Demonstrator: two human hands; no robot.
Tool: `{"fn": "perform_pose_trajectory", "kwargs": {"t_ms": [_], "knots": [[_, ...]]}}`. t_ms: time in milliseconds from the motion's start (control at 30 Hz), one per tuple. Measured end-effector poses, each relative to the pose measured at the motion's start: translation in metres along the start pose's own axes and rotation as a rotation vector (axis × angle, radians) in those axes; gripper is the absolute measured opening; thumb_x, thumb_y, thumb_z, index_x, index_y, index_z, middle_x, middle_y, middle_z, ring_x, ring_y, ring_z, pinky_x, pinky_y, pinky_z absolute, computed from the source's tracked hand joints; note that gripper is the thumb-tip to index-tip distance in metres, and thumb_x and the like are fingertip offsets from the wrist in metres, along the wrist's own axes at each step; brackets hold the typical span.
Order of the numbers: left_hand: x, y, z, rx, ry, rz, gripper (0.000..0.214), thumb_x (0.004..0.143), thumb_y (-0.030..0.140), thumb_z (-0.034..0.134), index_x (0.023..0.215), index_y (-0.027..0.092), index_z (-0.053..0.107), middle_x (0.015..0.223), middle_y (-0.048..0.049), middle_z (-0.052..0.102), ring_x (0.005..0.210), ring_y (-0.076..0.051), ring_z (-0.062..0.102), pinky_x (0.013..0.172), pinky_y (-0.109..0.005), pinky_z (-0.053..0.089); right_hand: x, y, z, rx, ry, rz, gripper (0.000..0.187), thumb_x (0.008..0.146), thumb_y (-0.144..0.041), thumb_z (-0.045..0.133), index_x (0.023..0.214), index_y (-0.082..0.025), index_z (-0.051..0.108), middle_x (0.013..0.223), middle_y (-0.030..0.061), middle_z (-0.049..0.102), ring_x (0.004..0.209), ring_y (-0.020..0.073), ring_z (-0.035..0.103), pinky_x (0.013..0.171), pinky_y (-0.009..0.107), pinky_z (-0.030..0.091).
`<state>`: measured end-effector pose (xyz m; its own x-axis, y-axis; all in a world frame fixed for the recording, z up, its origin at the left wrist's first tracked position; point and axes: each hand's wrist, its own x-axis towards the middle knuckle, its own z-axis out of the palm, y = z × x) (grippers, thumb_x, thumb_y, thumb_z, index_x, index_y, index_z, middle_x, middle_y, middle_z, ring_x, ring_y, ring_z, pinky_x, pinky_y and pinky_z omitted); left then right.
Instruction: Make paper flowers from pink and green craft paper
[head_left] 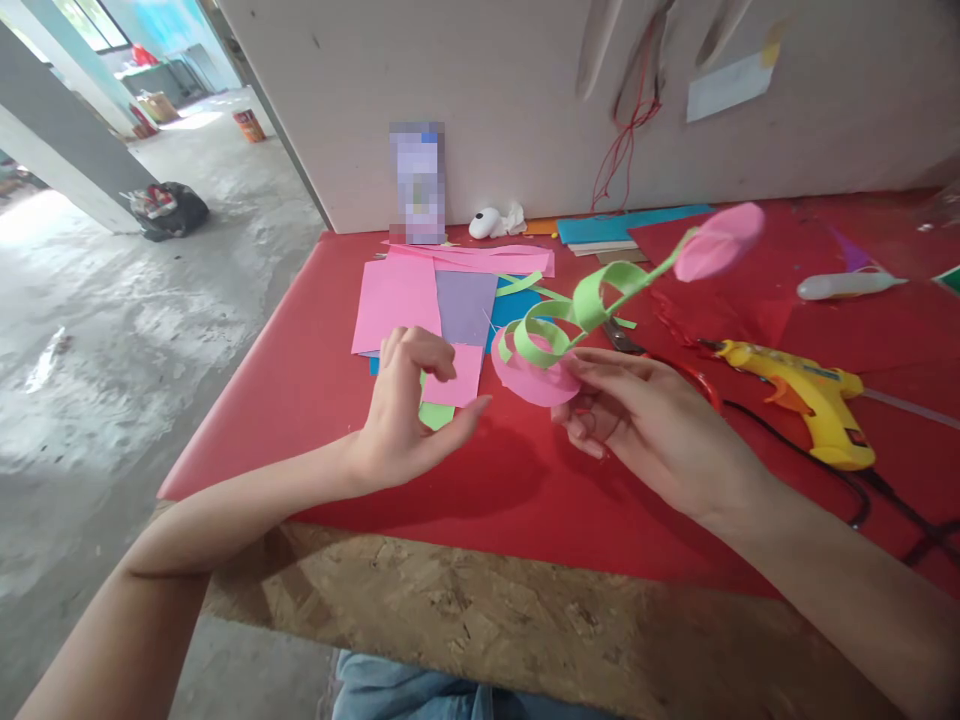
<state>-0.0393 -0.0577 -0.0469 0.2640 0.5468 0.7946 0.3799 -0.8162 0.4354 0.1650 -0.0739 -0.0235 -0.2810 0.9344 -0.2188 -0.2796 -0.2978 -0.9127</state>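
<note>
My right hand (637, 420) pinches the round pink base of a paper flower (534, 380) and holds it above the table. From the base rises a green stem with curled green paper strips (600, 290), leaning to the right. A pink bud (720, 242) tops the stem at the upper right. My left hand (412, 395) hovers to the left of the flower, thumb and fingers apart, with nothing between them. Beneath and behind the left hand lie pink paper sheets (397, 300), a purple sheet (465, 305) and a bit of green paper (436, 414).
A yellow glue gun (802, 390) with a black cable lies at the right, near red-handled scissors (675, 370). A phone (418, 185) leans on the back panel beside a white rounded object (485, 222). Blue sheets (630, 224) lie at the back of the red table (277, 400).
</note>
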Motion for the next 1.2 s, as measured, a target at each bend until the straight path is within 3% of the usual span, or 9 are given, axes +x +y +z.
{"fn": "perform_pose_trajectory", "kwargs": {"t_ms": [133,233,400,533,667,833,933,1067,1200], "knots": [[-0.003,0.011,0.008,-0.673,-0.120,-0.713,0.015,0.087,0.025,0.050,0.101,0.023,0.054,0.107,-0.0031,0.058,0.105,-0.016,0.052,0.094,-0.033,0.039,-0.003,0.001,0.001,-0.032,0.028,-0.046,0.034,0.067,-0.042,0.075,0.077,-0.015,0.056,0.062,-0.0006,0.053,0.051,0.0065,0.050,0.038,0.017,0.036],[-0.001,0.019,0.016,-1.043,-0.235,-0.948,0.027,0.090,0.031,0.040,0.101,0.020,0.062,0.109,-0.0043,0.065,0.110,-0.019,0.054,0.103,-0.035,0.037,-0.004,0.002,0.003,-0.077,0.042,-0.063,0.030,0.073,-0.040,0.070,0.080,-0.013,0.059,0.065,0.0012,0.054,0.053,0.0067,0.051,0.038,0.016,0.037],[0.000,0.027,0.023,-1.275,-0.243,-1.046,0.033,0.089,0.030,0.041,0.100,0.017,0.069,0.103,-0.0039,0.071,0.104,-0.019,0.059,0.106,-0.035,0.037,-0.004,0.003,0.008,-0.163,0.064,-0.086,0.035,0.080,-0.037,0.063,0.105,-0.012,0.058,0.075,0.0038,0.059,0.057,0.0082,0.053,0.039,0.018,0.042],[0.002,0.031,0.020,-1.305,-0.231,-1.072,0.033,0.091,0.027,0.038,0.101,0.014,0.067,0.096,-0.0059,0.070,0.091,-0.019,0.058,0.096,-0.035,0.042,-0.006,0.006,0.012,-0.220,0.077,-0.103,0.049,0.082,-0.040,0.062,0.122,-0.017,0.046,0.079,0.0034,0.061,0.058,0.0111,0.057,0.040,0.020,0.047],[0.004,0.033,0.018,-1.323,-0.221,-1.073,0.037,0.093,0.021,0.029,0.102,0.016,0.065,0.091,-0.0034,0.067,0.079,-0.014,0.055,0.087,-0.030,0.043,-0.008,0.009,0.015,-0.233,0.033,-0.074,0.050,0.083,-0.044,0.060,0.123,-0.021,0.040,0.071,0.0018,0.061,0.058,0.0140,0.060,0.041,0.022,0.048],[0.004,0.032,0.018,-1.311,-0.251,-1.068,0.034,0.092,0.026,0.033,0.104,0.015,0.063,0.092,-0.0052,0.068,0.072,-0.015,0.055,0.080,-0.032,0.046,-0.010,0.012,0.016,-0.233,-0.027,-0.023,0.058,0.080,-0.049,0.062,0.125,-0.024,0.035,0.070,0.0005,0.061,0.058,0.0145,0.060,0.043,0.023,0.050],[0.005,0.031,0.017,-1.280,-0.222,-1.119,0.031,0.090,0.025,0.035,0.098,0.015,0.063,0.097,-0.0067,0.068,0.083,-0.018,0.061,0.085,-0.033,0.048,-0.012,0.011,0.014,-0.305,-0.017,-0.012,0.058,0.081,-0.053,0.059,0.125,-0.023,0.035,0.065,-0.0005,0.059,0.053,0.0136,0.057,0.041,0.022,0.045],[0.007,0.032,0.016,-1.304,-0.172,-1.183,0.027,0.089,0.023,0.036,0.093,0.015,0.061,0.103,-0.0082,0.069,0.101,-0.021,0.063,0.094,-0.036,0.048,-0.017,0.006,0.007,-0.571,0.209,-0.288,0.039,0.079,-0.039,0.062,0.111,-0.020,0.050,0.060,-0.0045,0.046,0.050,0.0059,0.041,0.043,0.019,0.034],[0.007,0.035,0.014,-1.382,-0.154,-1.231,0.028,0.089,0.024,0.038,0.098,0.013,0.062,0.099,-0.0083,0.071,0.097,-0.020,0.067,0.099,-0.037,0.046,-0.023,0.003,0.002,-0.715,0.348,-0.593,0.036,0.073,-0.016,0.067,0.107,-0.024,0.057,0.079,-0.0021,0.047,0.067,0.0057,0.045,0.059,0.020,0.041]]}}
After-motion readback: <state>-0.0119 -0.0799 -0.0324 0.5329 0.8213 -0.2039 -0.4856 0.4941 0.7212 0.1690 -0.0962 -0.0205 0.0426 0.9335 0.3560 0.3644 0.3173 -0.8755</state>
